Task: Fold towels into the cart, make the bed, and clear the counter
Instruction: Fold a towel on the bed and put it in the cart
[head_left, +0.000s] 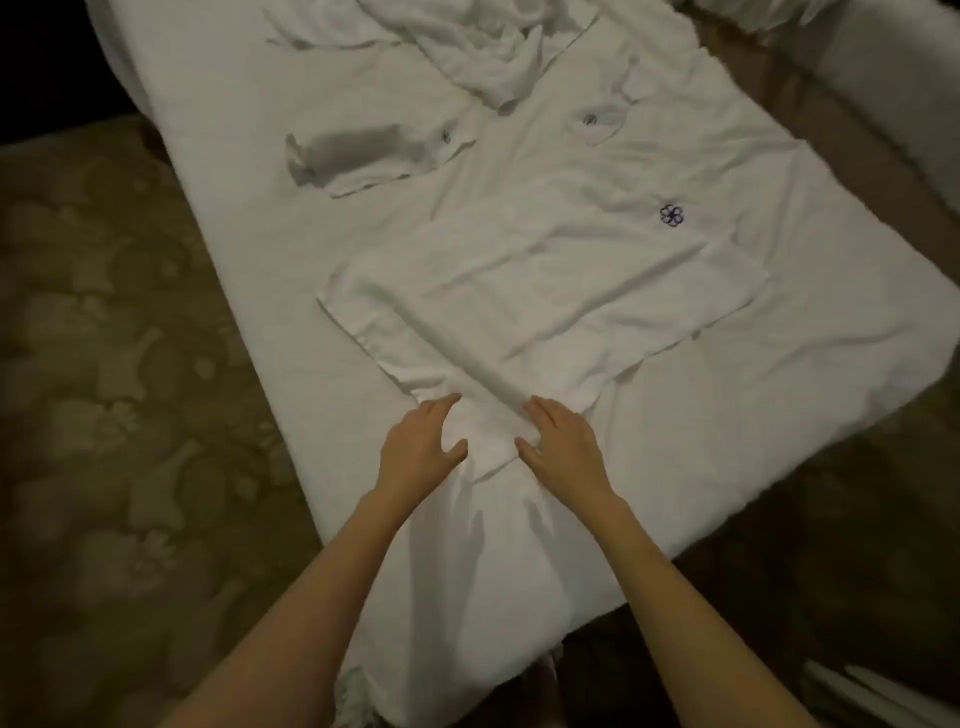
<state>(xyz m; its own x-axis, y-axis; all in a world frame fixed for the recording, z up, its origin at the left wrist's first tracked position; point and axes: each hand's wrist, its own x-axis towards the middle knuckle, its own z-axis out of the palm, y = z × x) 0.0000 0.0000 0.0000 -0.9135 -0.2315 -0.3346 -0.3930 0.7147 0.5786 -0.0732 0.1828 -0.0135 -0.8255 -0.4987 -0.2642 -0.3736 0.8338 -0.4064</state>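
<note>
Fingers of both your hands lie straight, pressing the folded towel's six o'clock corner; uneven pressure could skew the fold on the soft bed.

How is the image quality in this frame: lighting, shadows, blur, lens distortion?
Head view: dim warm light, the top-left corner nearly black; the left hand and right hand cast finger shadows on the bed sheet beside the towel; overall soft, the far crumpled linen smeared; wide-angle bending at the edges.
</note>
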